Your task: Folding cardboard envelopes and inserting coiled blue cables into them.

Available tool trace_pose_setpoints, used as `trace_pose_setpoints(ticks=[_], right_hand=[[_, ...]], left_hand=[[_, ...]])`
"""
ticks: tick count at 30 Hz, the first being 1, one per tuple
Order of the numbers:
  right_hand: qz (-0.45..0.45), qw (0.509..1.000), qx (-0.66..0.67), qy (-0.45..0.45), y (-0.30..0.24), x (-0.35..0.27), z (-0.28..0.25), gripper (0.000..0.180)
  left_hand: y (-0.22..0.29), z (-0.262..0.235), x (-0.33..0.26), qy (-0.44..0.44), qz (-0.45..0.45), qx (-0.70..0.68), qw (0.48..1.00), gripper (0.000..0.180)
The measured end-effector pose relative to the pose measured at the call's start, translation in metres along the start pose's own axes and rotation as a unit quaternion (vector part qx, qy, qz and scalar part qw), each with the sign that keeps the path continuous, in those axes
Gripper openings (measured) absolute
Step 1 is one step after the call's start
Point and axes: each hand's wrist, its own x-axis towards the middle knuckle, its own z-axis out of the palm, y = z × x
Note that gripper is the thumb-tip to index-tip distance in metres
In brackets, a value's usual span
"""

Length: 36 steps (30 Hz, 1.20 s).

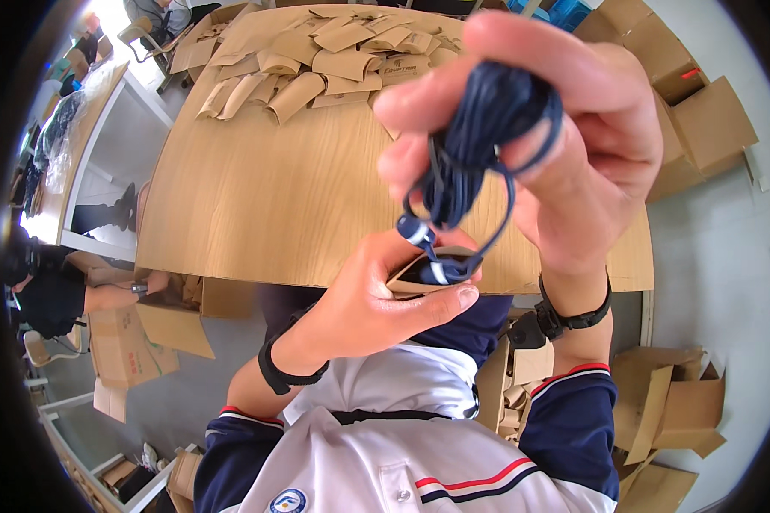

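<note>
**dark blue earphones strung between a raised right hand and an open sleeve**

head view: the right hand [599,150] is held up close to the camera, fingers and thumb curled inward and pinching a coiled cable bundle [496,111]. a loop of cord drops from it to the left hand [381,295], which is wrapped around a small cardboard sleeve [399,284], thumb along the near side, with the sleeve's mouth facing up. one earbud [412,228] hangs at the far rim; another, with a white band, lies in the mouth. the sleeve sits above the person's lap, just off the near edge of the table [248,188]. a heap of similar card pieces [342,64] covers the far end.

the step in hand looks like passing the earphones into the sleeve, though one moment alone cannot settle whether they are going in or coming out. if in, the next move calls for the left hand to hold the mouth wide without crushing the card, while the right lowers the coil, kept compact, behind the buds. the loose loop could snag on the rim, and the outer earbud may need tucking inside first.
</note>
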Motion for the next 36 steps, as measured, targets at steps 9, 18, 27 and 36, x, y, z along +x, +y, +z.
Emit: trace_pose_setpoints(ticks=[9, 18, 27, 36], right_hand=[[-0.053, 0.98, 0.162, -0.099, 0.006, 0.014, 0.002, 0.037], [-0.059, 0.995, -0.009, -0.076, 0.015, 0.021, 0.005, 0.029], [-0.12, 0.974, 0.028, -0.192, 0.018, 0.001, 0.018, 0.031], [-0.304, 0.886, -0.336, -0.101, 0.005, 0.0, 0.001, 0.03]], left_hand=[[-0.004, 0.001, -0.002, 0.01, -0.002, -0.01, 1.0, 0.018], [-0.003, 0.001, 0.003, -0.025, 0.156, 0.142, 0.977, 0.021], [-0.007, 0.0, -0.007, 0.035, 0.189, 0.172, 0.966, 0.027], [-0.005, -0.009, -0.004, -0.03, 0.223, 0.125, 0.966, 0.028]])
